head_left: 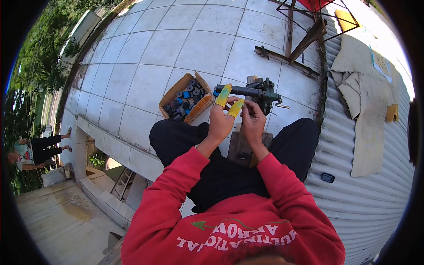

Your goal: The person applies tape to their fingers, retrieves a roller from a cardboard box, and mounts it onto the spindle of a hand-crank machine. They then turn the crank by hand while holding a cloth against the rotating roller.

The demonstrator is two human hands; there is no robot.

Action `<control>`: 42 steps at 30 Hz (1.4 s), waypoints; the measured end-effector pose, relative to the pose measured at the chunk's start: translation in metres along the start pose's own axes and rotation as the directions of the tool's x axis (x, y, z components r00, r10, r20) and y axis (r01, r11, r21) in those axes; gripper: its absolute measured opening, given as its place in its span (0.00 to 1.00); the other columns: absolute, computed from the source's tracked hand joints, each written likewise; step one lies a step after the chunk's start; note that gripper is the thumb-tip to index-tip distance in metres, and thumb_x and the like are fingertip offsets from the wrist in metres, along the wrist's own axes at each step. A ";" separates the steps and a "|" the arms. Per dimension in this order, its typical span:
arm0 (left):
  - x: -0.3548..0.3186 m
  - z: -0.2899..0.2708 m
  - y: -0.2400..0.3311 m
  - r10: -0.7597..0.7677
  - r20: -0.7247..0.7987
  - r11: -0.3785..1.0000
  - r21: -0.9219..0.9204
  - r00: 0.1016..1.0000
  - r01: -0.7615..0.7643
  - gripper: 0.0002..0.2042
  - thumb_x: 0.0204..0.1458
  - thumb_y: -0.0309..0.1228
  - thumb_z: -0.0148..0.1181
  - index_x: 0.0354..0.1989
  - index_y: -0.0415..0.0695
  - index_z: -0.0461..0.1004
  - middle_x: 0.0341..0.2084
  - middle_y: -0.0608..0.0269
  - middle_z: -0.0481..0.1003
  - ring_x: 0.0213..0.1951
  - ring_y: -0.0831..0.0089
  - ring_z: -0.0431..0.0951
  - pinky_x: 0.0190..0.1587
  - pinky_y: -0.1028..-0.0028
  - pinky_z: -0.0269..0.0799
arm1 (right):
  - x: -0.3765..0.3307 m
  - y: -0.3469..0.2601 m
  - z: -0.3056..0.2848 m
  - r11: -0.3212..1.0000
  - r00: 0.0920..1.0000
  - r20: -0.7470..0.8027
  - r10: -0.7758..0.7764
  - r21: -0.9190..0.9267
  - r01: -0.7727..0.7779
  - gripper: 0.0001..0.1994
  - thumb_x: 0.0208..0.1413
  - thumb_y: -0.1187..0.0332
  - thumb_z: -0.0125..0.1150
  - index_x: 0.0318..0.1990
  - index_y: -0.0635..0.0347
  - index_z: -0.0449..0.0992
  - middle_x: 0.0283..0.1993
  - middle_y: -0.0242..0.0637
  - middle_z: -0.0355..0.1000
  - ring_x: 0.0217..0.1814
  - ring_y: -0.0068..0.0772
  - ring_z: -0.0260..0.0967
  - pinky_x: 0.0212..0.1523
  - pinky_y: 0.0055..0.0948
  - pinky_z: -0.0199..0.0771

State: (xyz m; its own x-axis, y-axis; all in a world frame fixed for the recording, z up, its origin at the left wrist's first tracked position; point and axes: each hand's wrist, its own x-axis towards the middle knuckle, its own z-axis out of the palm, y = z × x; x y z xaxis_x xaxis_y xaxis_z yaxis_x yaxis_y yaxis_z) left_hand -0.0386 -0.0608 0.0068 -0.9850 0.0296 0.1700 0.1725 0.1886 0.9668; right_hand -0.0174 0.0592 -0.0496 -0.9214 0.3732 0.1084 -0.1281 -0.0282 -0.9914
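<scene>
Both my hands meet in front of a dark metal bench device [266, 96] with a long black cylinder [240, 91] reaching left. Yellow wraps [224, 96] cover the thumb and a finger of my left hand [220, 126]. Its other fingers curl inward toward my right hand, and whatever they hold is hidden. My right hand [254, 126] has its thumb and fingertips pinched together close to the left thumb; anything between them is too small to make out. Under the device and between my legs lies a wooden board [238, 148].
Left of the device, an open cardboard box [204, 106] holds several grey, black and blue rollers. A rusty metal frame [293, 57] stands at the far right. Corrugated roofing [344, 207] with sacking [369, 128] runs along the right. Another person [37, 150] is at the far left, beyond a ledge [132, 154].
</scene>
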 end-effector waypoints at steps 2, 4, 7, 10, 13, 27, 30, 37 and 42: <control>0.001 0.000 -0.003 -0.044 0.019 0.995 -0.084 0.999 0.045 0.24 0.62 0.25 0.64 0.67 0.38 0.72 0.43 0.64 0.83 0.38 0.79 0.79 0.39 0.75 0.73 | 0.000 -0.001 -0.002 0.987 0.990 0.025 0.137 0.079 -0.139 0.08 0.66 0.75 0.65 0.50 0.67 0.80 0.40 0.31 0.80 0.38 0.17 0.74 0.39 0.21 0.76; 0.003 -0.003 -0.008 -0.056 0.048 0.991 -0.121 0.997 0.061 0.22 0.64 0.26 0.63 0.66 0.38 0.72 0.45 0.62 0.82 0.41 0.78 0.80 0.41 0.76 0.74 | 0.000 -0.003 -0.002 0.992 0.994 0.053 0.091 0.081 -0.095 0.08 0.67 0.74 0.65 0.51 0.66 0.79 0.39 0.29 0.79 0.36 0.15 0.72 0.36 0.19 0.74; 0.004 -0.001 -0.012 -0.073 0.130 0.971 -0.216 0.989 0.100 0.21 0.67 0.27 0.59 0.68 0.37 0.70 0.49 0.59 0.82 0.45 0.76 0.81 0.46 0.76 0.75 | 0.000 -0.005 -0.002 0.992 0.994 0.077 0.072 0.102 -0.080 0.08 0.69 0.72 0.64 0.51 0.65 0.78 0.37 0.27 0.76 0.34 0.14 0.71 0.33 0.18 0.71; 0.005 0.003 -0.011 -0.130 0.197 0.906 -0.374 0.972 0.197 0.26 0.69 0.27 0.57 0.74 0.38 0.61 0.52 0.57 0.81 0.48 0.75 0.80 0.52 0.75 0.74 | 0.000 -0.006 -0.003 0.976 0.987 0.099 0.125 0.169 -0.140 0.08 0.69 0.70 0.64 0.50 0.64 0.78 0.36 0.27 0.76 0.34 0.15 0.71 0.33 0.18 0.70; 0.006 0.003 -0.006 -0.210 0.246 0.823 -0.477 0.946 0.307 0.32 0.69 0.26 0.56 0.78 0.39 0.51 0.54 0.57 0.80 0.51 0.75 0.79 0.57 0.76 0.72 | 0.004 -0.006 -0.003 0.943 0.969 0.113 0.219 0.231 -0.240 0.09 0.71 0.66 0.63 0.50 0.62 0.79 0.36 0.27 0.76 0.33 0.15 0.70 0.34 0.17 0.68; 0.018 -0.024 -0.002 -0.191 0.345 0.937 -0.216 0.919 0.275 0.25 0.70 0.24 0.50 0.75 0.39 0.61 0.55 0.60 0.80 0.51 0.74 0.80 0.56 0.71 0.73 | 0.026 -0.019 -0.011 0.870 0.840 0.331 0.430 0.099 -0.484 0.09 0.73 0.63 0.58 0.49 0.57 0.77 0.40 0.25 0.75 0.33 0.13 0.62 0.38 0.17 0.64; 0.019 -0.030 -0.004 -0.075 0.382 0.997 0.002 0.921 0.080 0.24 0.66 0.22 0.51 0.72 0.40 0.66 0.53 0.58 0.81 0.50 0.67 0.80 0.54 0.68 0.74 | 0.026 -0.018 -0.015 0.895 0.845 0.352 0.402 0.045 -0.444 0.09 0.73 0.63 0.58 0.49 0.58 0.78 0.41 0.26 0.77 0.32 0.13 0.62 0.33 0.18 0.63; 0.029 -0.039 -0.010 0.028 0.418 0.965 0.224 0.908 -0.133 0.20 0.61 0.19 0.54 0.62 0.45 0.76 0.50 0.49 0.81 0.50 0.51 0.80 0.52 0.61 0.74 | 0.021 -0.013 -0.016 0.941 0.889 0.342 0.303 0.042 -0.337 0.08 0.73 0.65 0.57 0.48 0.60 0.76 0.42 0.27 0.76 0.32 0.14 0.62 0.34 0.19 0.64; 0.031 -0.041 -0.010 -0.024 0.418 0.932 0.338 0.908 -0.132 0.20 0.60 0.19 0.57 0.60 0.46 0.77 0.42 0.46 0.82 0.44 0.48 0.81 0.48 0.58 0.75 | 0.018 -0.012 -0.015 0.954 0.910 0.317 0.266 0.047 -0.295 0.08 0.73 0.65 0.57 0.47 0.61 0.75 0.41 0.28 0.76 0.31 0.14 0.62 0.33 0.18 0.64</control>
State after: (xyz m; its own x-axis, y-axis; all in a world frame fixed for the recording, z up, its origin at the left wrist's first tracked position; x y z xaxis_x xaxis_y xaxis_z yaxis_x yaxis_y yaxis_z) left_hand -0.0711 -0.1018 0.0099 -0.8999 0.4330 0.0518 0.2893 0.5040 0.8138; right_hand -0.0267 0.0801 -0.0373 -0.9892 0.0382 -0.1413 0.1323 -0.1809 -0.9746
